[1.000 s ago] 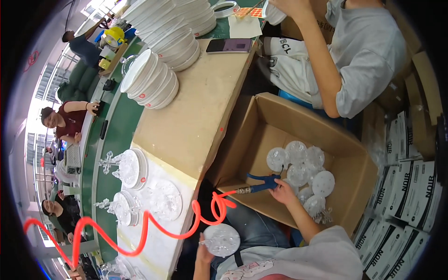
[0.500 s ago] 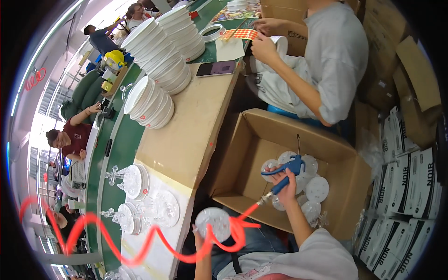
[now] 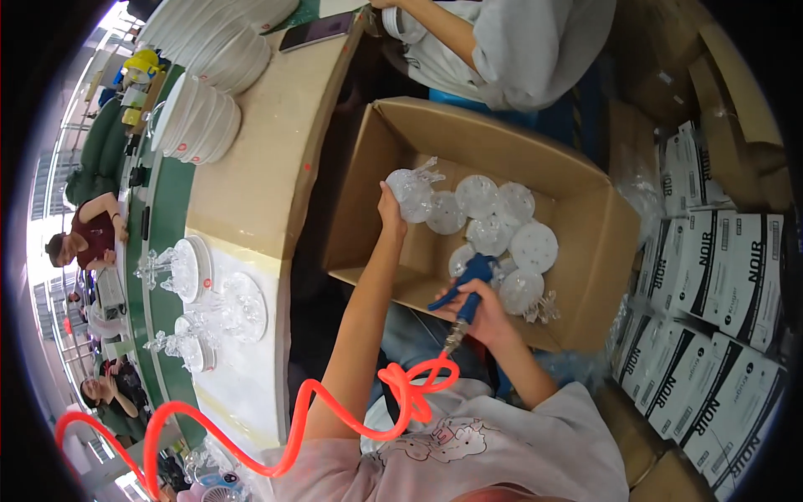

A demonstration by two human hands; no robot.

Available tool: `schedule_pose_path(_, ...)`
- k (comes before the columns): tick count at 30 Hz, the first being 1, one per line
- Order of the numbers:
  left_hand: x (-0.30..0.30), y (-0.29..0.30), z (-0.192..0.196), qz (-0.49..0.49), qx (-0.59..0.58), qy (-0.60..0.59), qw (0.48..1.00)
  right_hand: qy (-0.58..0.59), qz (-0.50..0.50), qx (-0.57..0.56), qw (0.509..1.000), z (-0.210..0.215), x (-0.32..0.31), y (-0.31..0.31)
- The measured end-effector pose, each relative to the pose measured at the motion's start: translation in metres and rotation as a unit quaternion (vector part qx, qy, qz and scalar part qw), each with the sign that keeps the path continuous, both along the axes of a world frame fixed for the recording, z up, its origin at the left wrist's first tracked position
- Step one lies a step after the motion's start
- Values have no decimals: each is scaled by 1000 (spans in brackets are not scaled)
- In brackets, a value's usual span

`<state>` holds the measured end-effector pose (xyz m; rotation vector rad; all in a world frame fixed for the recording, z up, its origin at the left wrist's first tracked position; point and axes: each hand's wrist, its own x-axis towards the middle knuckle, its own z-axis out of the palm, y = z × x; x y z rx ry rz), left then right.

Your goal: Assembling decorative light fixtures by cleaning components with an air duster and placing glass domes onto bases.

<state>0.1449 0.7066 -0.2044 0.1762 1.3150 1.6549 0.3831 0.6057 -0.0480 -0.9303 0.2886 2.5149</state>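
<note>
My left hand (image 3: 390, 209) reaches into the far left part of an open cardboard box (image 3: 598, 259). Its fingers grip the edge of a clear round plastic piece (image 3: 410, 194) with branching prongs. In my right hand (image 3: 488, 316), at the box's near side, is a blue air blow gun (image 3: 477, 272). A coiled red hose (image 3: 305, 410) runs from its handle toward the lower left. Several more clear round plastic pieces (image 3: 534, 247) lie in the box, some overlapping. The gun partly hides a few of them.
To the left, a workbench (image 3: 251, 197) carries stacked white round tubs (image 3: 196, 121), a phone (image 3: 316, 31) and clear pieces on white bases (image 3: 192, 268). A co-worker (image 3: 519, 58) sits beyond the box. White printed cartons (image 3: 728, 268) are stacked on the right.
My left hand has moved from beside the bench forward into the box with the clear round plastic piece. The blow gun is now nearer to me, and the view has shifted.
</note>
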Motion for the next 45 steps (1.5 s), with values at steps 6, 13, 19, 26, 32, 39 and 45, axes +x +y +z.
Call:
schedule_pose_path(6, 5, -28, -49, -4, -73, -68, 995, -18, 73, 87, 993, -27, -32, -22)
schedule_pose_path(13, 1, -40, -61, -70, -99, -83, 989, -65, 161, 103, 980, -32, -42, -17)
schedule_pose_path(19, -10, -48, -79, -33, -126, -79, 988, -70, 187, 172, 965, -34, -39, -9)
schedule_pose_path(26, -19, -49, -87, 1, -105, -116, 988, -122, 191, 130, 965, -38, -24, 9)
schedule_pose_path(32, -28, -54, -93, 41, -97, -145, 984, -129, 231, 133, 955, -56, -20, 14)
schedule_pose_path(39, -28, -56, -98, 47, -92, -169, 980, -110, 269, 166, 942, -54, -26, 15)
schedule_pose_path(45, -26, -58, -109, 48, -120, -163, 978, -91, 310, 206, 924, -53, -20, 15)
